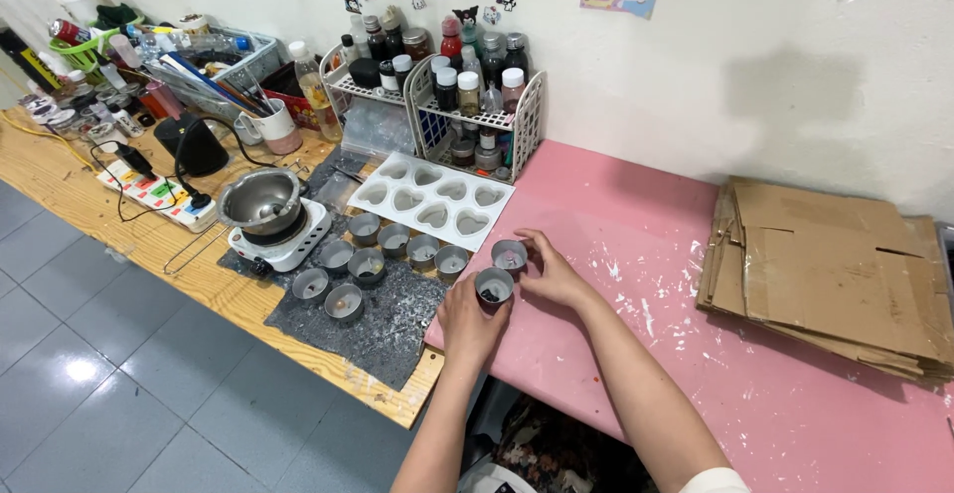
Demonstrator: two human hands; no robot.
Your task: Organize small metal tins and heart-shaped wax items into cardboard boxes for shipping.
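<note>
Two small tins in our hands at the edge of the pink surface

Our left hand (467,319) curls around a small metal tin (494,283) with something dark at its bottom, and our right hand (553,272) pinches a second tin (509,253) just beside it; both stand on the pink surface (696,354). Judging by how things lie, we are only partly through: seven more tins (370,254) sit in two loose rows on the grey mat (397,324), some with a little in them, none looking full. The white heart-shaped mould (434,200) looks empty, and the steel pot (260,200) rests on its small burner (278,245). Flattened cardboard (825,269) lies well apart to the right.
</note>
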